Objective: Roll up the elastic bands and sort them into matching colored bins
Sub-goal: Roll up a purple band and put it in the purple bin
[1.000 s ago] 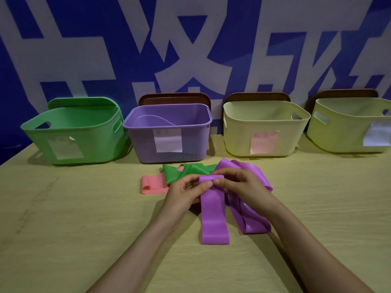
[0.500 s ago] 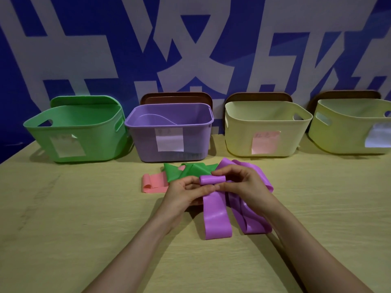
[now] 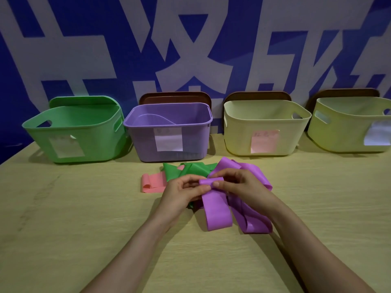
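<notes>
Along the far edge of the table (image 3: 63,240) stand four bins. The green bin (image 3: 76,132) at the far left looks empty as far as its inside shows. The purple bin (image 3: 169,132) beside it shows only a pale curved shape inside, which I cannot identify. The cream bin (image 3: 264,127) with a pink label and the yellow-green bin (image 3: 349,125) at the far right also show nothing inside.

Just in front of the purple bin lies the unsorted pile: a pink band (image 3: 151,183) flat on the table, a green band (image 3: 188,169) crumpled on it, and a second purple band (image 3: 251,216) to the right.

The left hand (image 3: 182,192) and right hand (image 3: 241,187) both have their fingers pinched on the purple band (image 3: 215,210), its top end wound into a small roll, the rest hanging loose to the table.

By my judgement the task is barely begun: the first roll is only started, and every band awaits its bin.
</notes>
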A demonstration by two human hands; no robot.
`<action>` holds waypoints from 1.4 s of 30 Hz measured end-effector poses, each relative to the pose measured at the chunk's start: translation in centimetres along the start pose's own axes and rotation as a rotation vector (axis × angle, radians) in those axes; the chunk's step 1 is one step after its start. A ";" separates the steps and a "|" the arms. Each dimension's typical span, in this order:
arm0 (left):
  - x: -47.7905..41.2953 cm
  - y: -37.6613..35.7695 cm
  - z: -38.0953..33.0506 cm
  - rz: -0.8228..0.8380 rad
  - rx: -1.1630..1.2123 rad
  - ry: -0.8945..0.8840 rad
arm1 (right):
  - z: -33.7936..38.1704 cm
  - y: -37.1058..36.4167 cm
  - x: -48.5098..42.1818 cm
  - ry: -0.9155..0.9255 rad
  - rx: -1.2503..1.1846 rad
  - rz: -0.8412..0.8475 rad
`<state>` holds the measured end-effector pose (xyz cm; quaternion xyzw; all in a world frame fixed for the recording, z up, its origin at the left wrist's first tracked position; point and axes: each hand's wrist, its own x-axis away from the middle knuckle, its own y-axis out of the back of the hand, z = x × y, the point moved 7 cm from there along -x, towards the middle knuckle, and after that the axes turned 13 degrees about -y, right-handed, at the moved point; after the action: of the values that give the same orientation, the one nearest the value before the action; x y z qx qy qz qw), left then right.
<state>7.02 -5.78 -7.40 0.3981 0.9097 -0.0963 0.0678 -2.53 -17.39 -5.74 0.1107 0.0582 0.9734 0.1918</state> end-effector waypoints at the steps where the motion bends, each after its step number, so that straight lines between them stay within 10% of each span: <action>1: 0.0 0.0 -0.1 -0.005 -0.009 -0.016 | 0.2 0.1 0.1 0.014 -0.024 -0.004; 12: 0.7 -1.2 0.8 0.012 0.082 0.081 | 0.6 0.1 0.2 0.072 -0.382 -0.034; 42: 0.1 -1.0 0.6 0.080 0.137 0.039 | 0.0 0.4 -0.3 0.043 -0.007 -0.121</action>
<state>6.30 -6.53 -7.91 0.4397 0.8855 -0.1480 0.0266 -2.40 -17.90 -5.69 0.0855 0.0655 0.9624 0.2493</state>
